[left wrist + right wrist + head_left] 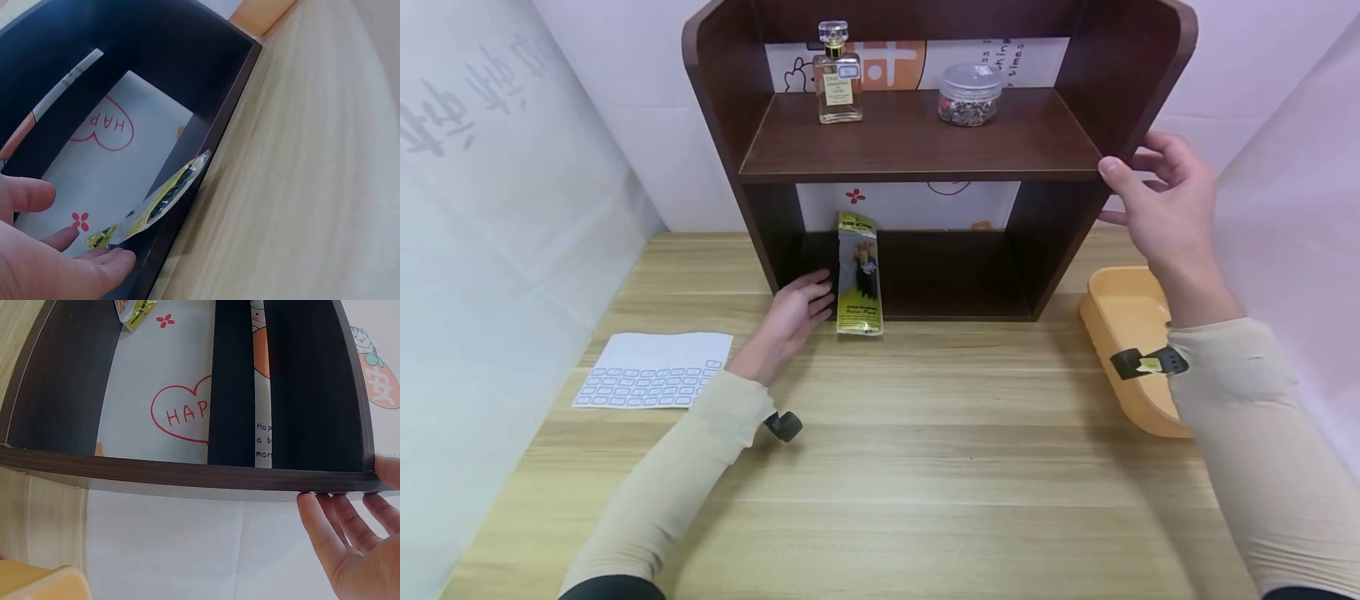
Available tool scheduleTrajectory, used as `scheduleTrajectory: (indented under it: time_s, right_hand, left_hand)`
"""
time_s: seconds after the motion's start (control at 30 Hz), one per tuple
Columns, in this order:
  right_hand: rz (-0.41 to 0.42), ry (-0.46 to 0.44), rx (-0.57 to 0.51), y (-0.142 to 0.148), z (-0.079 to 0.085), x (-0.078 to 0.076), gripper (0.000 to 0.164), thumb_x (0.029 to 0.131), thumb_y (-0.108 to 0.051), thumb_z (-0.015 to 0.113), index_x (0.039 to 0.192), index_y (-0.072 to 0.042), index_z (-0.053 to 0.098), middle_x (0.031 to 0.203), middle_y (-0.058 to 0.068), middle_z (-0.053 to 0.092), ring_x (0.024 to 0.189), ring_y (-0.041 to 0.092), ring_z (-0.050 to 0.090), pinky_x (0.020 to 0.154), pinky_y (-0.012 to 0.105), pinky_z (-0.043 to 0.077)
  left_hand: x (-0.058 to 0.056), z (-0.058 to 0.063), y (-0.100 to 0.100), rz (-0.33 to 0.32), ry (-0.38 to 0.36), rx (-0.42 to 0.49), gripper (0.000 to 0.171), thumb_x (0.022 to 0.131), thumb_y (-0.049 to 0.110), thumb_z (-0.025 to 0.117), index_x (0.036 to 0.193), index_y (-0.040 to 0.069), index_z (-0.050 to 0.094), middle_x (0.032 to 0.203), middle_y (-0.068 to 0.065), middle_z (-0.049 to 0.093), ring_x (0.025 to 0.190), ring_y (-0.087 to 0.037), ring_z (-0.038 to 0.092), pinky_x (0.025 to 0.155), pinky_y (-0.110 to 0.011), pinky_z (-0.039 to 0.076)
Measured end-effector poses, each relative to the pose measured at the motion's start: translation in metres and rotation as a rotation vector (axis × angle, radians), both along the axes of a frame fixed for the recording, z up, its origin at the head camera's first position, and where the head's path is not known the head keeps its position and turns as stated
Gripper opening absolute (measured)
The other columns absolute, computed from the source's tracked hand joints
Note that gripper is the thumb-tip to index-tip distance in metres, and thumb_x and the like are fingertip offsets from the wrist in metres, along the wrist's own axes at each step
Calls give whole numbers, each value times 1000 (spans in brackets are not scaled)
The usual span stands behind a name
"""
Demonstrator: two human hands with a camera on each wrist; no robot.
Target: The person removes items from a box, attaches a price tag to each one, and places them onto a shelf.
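Observation:
A dark brown wooden shelf (pixel 917 173) with two visible levels stands at the back of the table. My right hand (pixel 1176 196) grips its right side panel, thumb at the front edge and fingertips along the outer face (pixel 356 547). On the bottom level, at the left, a yellow and clear packet of artist brushes (pixel 859 312) stands with its lower end at the shelf's front edge. Just left of this packet is my left hand (pixel 793 312), fingers loosely bent, thumb apart, nothing held. In the left wrist view, its fingertips (pixel 119 265) are close to the packet's yellow end.
The upper level holds a perfume bottle (pixel 838 83) and a clear lidded jar (pixel 970 96) of small bits. A yellow plastic basket (pixel 1120 287) sits beneath my right forearm. At the left lies a white sheet of labels (pixel 655 354), partly under my left sleeve.

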State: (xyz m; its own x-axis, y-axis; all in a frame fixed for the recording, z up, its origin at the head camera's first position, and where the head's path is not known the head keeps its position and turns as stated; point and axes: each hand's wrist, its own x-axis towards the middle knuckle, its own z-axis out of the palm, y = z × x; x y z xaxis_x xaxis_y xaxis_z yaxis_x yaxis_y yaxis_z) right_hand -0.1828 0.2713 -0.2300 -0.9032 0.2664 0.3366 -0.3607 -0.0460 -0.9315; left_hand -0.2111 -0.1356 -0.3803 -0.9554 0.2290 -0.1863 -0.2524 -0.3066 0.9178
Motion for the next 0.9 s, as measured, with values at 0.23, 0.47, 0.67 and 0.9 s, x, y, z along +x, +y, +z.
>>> scheduleTrajectory:
  time_s: [0.23,0.47,0.67,0.9]
  right_hand:
    - [17,-37,43,8,2,9,39,86,-2,77,123,-8,68,107,6,66,82,16,68,56,28,58]
    - [17,-26,95,27,-2,25,30,87,0,74,116,-7,69,96,4,71,73,12,69,56,23,57]
    - [33,-21,81,51,-11,41,32,86,3,75,118,-3,69,95,5,72,74,12,71,57,24,57]
    - [-18,-95,191,81,-21,64,32,88,3,73,118,-8,70,97,-1,73,77,7,71,58,21,57]
  left_hand:
    - [17,-4,-2,-46,53,-90,55,105,7,45,156,-2,25,162,-22,21,148,-34,25,119,-45,25]
    - [36,-6,-6,-55,97,-101,55,104,3,46,155,-4,27,160,-24,24,146,-34,29,118,-44,28]
    - [51,-3,-6,-40,158,-173,54,102,0,51,153,-4,33,157,-23,32,143,-37,34,116,-42,32]
    - [65,-2,-5,-21,207,-241,54,99,1,59,150,-1,41,151,-22,43,136,-36,44,108,-37,43]
